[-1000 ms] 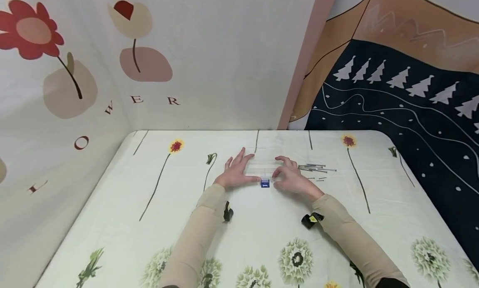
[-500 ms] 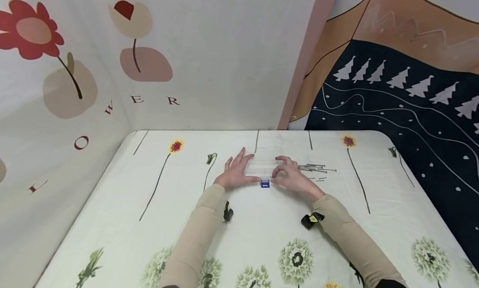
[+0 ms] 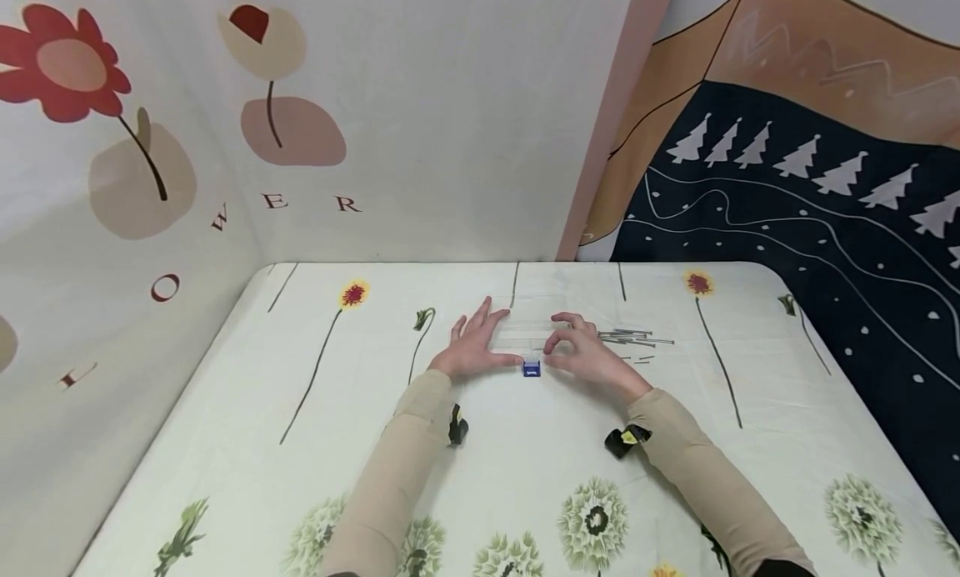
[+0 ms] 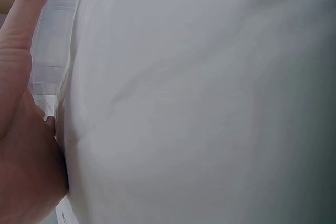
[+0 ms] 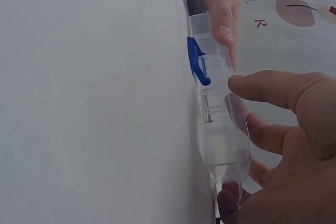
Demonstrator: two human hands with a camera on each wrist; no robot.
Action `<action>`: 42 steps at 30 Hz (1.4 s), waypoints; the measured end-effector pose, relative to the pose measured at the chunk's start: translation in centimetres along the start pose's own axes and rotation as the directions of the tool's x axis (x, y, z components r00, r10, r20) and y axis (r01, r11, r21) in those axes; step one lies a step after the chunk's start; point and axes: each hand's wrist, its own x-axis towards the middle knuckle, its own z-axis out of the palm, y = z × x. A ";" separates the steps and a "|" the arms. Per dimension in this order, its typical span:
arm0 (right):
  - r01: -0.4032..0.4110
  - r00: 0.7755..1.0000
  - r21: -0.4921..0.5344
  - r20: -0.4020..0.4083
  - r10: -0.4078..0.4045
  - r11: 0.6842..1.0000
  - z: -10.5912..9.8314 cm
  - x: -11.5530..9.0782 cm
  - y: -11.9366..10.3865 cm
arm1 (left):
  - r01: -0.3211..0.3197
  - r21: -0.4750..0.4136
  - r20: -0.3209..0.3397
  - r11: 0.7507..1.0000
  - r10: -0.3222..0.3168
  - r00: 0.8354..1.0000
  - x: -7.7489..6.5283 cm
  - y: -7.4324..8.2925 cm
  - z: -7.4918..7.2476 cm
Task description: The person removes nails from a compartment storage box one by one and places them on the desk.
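A clear plastic compartment box (image 3: 517, 332) lies on the table, with a blue latch (image 3: 532, 368) at its front; the latch (image 5: 197, 61) also appears in the right wrist view. My left hand (image 3: 472, 346) rests against the box's left side, fingers spread and thumb straight along the front edge. Over the front right compartments is my right hand (image 3: 588, 356), its thumb and index finger close to the front wall, nothing plainly between them. Short nails (image 5: 208, 109) show through the clear wall below those fingertips. The right hand's other fingers reach around the box's right end.
A loose pile of long nails (image 3: 630, 337) lies right of the right hand, with a few short nails (image 3: 642, 360) in front of it. The flower-printed cloth (image 3: 525, 444) covers the table. A patterned curtain (image 3: 450, 143) stands behind the back edge.
The right thumb and index finger have shifted slightly left, closer to the latch, over the front compartments. The left hand and the box have stayed in place.
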 end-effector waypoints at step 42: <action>0.113 0.993 -0.109 0.038 -0.110 0.988 -1.1 -0.5 0.9 | 0.003 0.006 0.007 1.000 -0.003 1.000 0.2 0.0 -0.1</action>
